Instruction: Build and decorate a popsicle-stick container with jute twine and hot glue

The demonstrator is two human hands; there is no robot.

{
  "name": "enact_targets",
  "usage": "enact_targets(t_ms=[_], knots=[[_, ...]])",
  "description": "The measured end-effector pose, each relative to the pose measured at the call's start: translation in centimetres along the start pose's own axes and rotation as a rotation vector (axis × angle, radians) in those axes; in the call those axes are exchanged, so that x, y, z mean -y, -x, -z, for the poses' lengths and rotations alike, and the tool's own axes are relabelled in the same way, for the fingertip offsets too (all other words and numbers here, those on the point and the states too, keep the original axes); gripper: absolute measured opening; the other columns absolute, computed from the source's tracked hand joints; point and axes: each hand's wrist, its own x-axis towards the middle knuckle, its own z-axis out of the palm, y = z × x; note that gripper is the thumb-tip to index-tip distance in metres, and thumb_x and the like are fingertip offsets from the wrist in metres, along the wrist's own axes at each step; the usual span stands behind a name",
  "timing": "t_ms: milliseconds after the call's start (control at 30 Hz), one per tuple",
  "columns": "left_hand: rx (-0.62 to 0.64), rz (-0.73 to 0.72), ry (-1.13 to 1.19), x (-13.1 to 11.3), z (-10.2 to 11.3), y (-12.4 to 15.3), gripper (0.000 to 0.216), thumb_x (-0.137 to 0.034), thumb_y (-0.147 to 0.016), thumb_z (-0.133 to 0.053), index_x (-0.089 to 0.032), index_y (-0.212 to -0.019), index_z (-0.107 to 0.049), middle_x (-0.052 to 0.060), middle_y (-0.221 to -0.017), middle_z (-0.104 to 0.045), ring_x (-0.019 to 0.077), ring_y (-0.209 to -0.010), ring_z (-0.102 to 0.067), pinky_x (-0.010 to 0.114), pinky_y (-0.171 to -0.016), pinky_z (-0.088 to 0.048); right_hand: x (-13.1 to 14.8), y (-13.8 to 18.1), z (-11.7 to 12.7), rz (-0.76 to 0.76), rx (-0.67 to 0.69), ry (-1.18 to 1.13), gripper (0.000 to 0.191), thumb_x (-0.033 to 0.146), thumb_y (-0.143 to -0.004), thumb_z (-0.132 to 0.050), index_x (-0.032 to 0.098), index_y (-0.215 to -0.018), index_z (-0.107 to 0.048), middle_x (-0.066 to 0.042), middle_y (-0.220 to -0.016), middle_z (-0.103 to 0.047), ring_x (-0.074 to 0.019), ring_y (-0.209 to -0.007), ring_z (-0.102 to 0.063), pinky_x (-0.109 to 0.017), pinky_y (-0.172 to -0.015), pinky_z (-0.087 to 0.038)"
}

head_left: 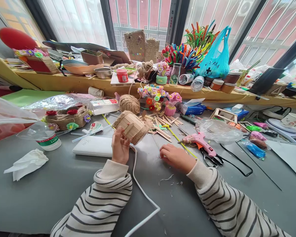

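Observation:
My left hand [120,147] is closed on a small craft barrel [131,127] made of pale wooden sticks, with twine wound round both ends. It is held tilted above the table, and a short stick piece stands out from its near side. My right hand [176,157] rests low over the grey table to the right, its fingers curled together. Whatever those fingertips hold, if anything, is hidden or too thin to make out. Behind the barrel lies a ball of twine [129,104]. Loose wooden sticks [162,134] are scattered beyond my right hand.
Right of my right hand lie a pink glue gun [199,142], black scissors [212,160] and a yellow strip [177,140]. A white case [92,146] and white cable [144,197] are near my left arm. Tissue [27,164] sits left. Crochet flowers [154,93] stand behind.

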Motion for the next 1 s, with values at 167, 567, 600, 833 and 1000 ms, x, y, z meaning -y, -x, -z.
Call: enact_targets(t_ms=[167, 567, 600, 833, 1000], knots=[[-0.003, 0.009, 0.001, 0.0, 0.0, 0.0, 0.029, -0.042, -0.066, -0.066, -0.022, -0.086, -0.06, -0.001, -0.085, -0.067, 0.0109, -0.072, -0.062, 0.017, -0.056, -0.049, -1.0, 2.2, 1.3, -0.034, -0.178, -0.411, 0.009, 0.021, -0.087, -0.042, 0.019, -0.083, -0.05, -0.006, -0.093, -0.065, -0.0128, -0.083, -0.059, -0.026, -0.072, -0.048], [0.003, 0.001, 0.003, 0.2, -0.1, -0.1, 0.036, -0.043, -0.064, -0.067, -0.019, -0.089, -0.06, 0.0, -0.086, -0.066, 0.0094, -0.07, -0.061, 0.017, -0.058, -0.049, -3.2, 6.0, 5.8, -0.291, -1.029, -1.173, 0.012, 0.03, -0.076, -0.061, 0.021, -0.075, -0.053, 0.002, -0.065, -0.061, -0.0059, -0.045, -0.043, -0.019, -0.039, -0.034], [0.007, -0.002, -0.005, 0.2, 0.0, -0.2, 0.037, -0.043, -0.064, -0.067, -0.019, -0.09, -0.059, 0.001, -0.088, -0.066, 0.0095, -0.071, -0.061, 0.017, -0.058, -0.049, -3.7, 6.3, 6.4, -0.294, -1.158, -1.213, 0.013, 0.029, -0.073, -0.064, 0.021, -0.074, -0.054, 0.003, -0.062, -0.059, -0.006, -0.046, -0.044, -0.018, -0.038, -0.033], [0.077, 0.041, -0.12, 0.6, -0.1, 0.1, 0.052, -0.035, -0.058, -0.074, -0.018, -0.101, -0.049, 0.001, -0.085, -0.064, 0.0104, -0.073, -0.062, 0.018, -0.06, -0.047, -5.6, 9.1, 9.6, -0.264, -1.557, -1.184, 0.007, 0.023, -0.07, -0.066, 0.022, -0.07, -0.059, 0.002, -0.064, -0.058, -0.0106, -0.063, -0.057, -0.024, -0.058, -0.048], [0.208, 0.152, -0.287, 1.0, -1.0, 1.8, 0.063, -0.034, -0.056, -0.076, -0.02, -0.108, -0.042, 0.0, -0.088, -0.062, 0.0107, -0.072, -0.062, 0.021, -0.064, -0.046, -3.6, 7.3, 7.9, -0.273, -1.312, -1.148, 0.007, 0.027, -0.076, -0.058, 0.022, -0.077, -0.054, 0.003, -0.066, -0.062, -0.0136, -0.066, -0.061, -0.037, -0.077, -0.051]])
